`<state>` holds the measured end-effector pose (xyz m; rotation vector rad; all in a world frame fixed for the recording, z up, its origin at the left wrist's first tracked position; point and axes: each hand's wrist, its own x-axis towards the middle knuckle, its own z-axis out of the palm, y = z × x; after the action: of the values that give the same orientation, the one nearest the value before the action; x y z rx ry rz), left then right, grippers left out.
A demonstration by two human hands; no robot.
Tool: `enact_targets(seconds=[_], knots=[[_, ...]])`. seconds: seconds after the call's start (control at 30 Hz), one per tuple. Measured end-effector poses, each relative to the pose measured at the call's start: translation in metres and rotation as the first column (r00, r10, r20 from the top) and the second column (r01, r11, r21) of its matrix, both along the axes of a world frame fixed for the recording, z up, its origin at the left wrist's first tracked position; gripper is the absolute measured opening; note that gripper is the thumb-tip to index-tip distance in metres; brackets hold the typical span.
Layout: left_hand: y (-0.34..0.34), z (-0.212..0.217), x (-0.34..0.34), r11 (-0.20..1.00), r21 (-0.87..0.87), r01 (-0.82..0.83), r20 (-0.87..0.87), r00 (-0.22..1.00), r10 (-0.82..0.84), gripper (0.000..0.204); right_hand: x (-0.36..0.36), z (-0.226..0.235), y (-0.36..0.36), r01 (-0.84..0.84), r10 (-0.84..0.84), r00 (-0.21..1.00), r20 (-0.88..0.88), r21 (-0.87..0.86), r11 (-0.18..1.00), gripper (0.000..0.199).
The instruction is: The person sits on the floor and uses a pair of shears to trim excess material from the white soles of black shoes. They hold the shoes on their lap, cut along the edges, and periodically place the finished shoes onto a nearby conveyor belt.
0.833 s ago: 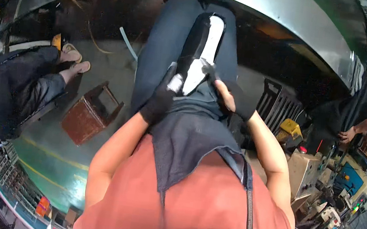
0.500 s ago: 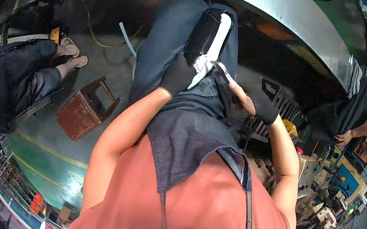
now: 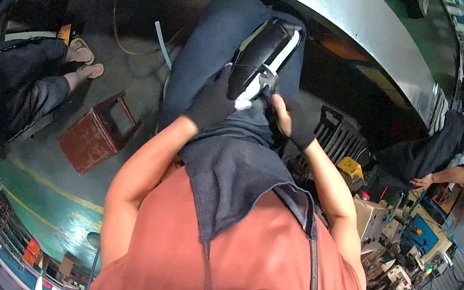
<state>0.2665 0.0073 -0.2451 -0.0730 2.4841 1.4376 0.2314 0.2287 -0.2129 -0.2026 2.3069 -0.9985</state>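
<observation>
When compared with half a second ago, shows the right hand (image 3: 295, 118) drawn in from the right, now up against the near end of the black shoe-shaped piece (image 3: 259, 60). Also shows the piece rolled slightly, with more of the black face turned up, a narrower white strip (image 3: 285, 53) along the right side and a pale edge at the upper left. Still lies lengthwise on the lap, over the dark trousers (image 3: 203, 52), far end toward the metal bench (image 3: 344, 18).

Clamps the left hand (image 3: 214, 104), black-gloved, on the near left side of the piece. Reaches with the right fingers to a small greyish part (image 3: 268, 74) at the near end, bare thumb pointing up; cannot tell whether gripping or merely touching. Shows the brown stool (image 3: 93, 140) farther left in view than before.

Cannot read any marking on the piece. Shows an orange item (image 3: 32, 251) at the lower left and crowded machinery (image 3: 403, 276) at the right, both too small and blurred for reading any label.
</observation>
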Motion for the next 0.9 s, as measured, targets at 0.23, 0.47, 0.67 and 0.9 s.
enact_targets(seconds=[0.23,0.47,0.67,0.9], knots=[[-0.09,0.094,-0.069,0.889,0.431,-0.157,-0.032,0.982,0.188,0.068,0.019,0.028,0.076,0.411,-0.361,0.869,0.339,-0.087,0.907,0.045],[0.013,-0.044,-0.049,0.932,0.267,-0.244,-0.128,0.95,0.286,0.052,0.021,0.037,0.062,0.493,-0.406,0.832,0.378,-0.169,0.853,0.044],[0.026,-0.011,-0.071,0.956,-0.172,-0.236,-0.313,0.934,0.174,0.038,-0.044,0.039,0.055,-0.129,0.128,0.991,0.028,0.034,0.991,0.04],[0.016,-0.039,-0.058,0.956,0.229,-0.18,-0.11,0.971,0.21,0.053,-0.075,0.035,0.051,-0.276,0.269,0.949,0.165,0.022,0.961,0.04]])
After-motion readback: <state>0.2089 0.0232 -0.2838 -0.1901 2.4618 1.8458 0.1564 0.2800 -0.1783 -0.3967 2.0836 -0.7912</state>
